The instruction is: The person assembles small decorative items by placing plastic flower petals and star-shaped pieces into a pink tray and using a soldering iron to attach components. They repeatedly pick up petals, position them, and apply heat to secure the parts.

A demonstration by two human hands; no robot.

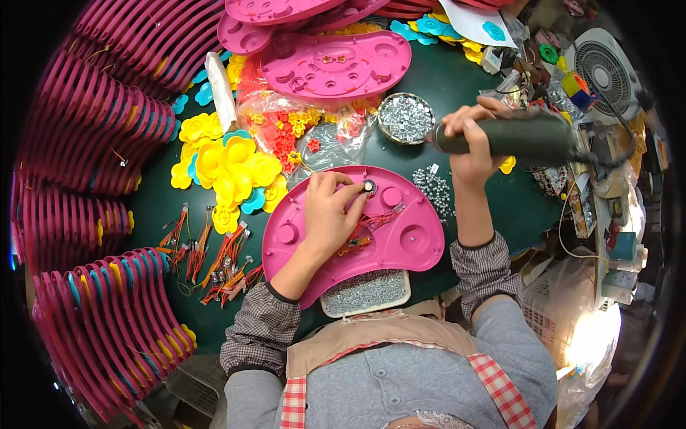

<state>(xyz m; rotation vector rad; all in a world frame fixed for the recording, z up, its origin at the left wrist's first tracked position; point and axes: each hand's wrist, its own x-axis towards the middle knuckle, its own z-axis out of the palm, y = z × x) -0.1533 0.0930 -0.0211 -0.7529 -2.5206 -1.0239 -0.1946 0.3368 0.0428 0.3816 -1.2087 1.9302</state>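
A magenta plastic panel (421,247), curved like a bean, lies in front of me on the dark green table. My left hand (330,214) rests over its middle, thumb and forefinger closed at a small round black part with a pale centre (369,186) near the panel's far edge. Red and orange wires with connectors (373,223) lie on the panel, partly under that hand. My right hand (473,143) grips a dark electric screwdriver (522,138), held level above the table. Its front end points left, beside a round bowl of small metal pieces (406,118).
Loose silvery screws (434,190) lie right of the panel. A white tray of tiny metal pieces (364,293) sits at its near edge. Wire bundles (225,261) and yellow flower shapes (236,168) lie left. Stacked magenta panels (107,136) line the left side; another panel (336,68) lies beyond.
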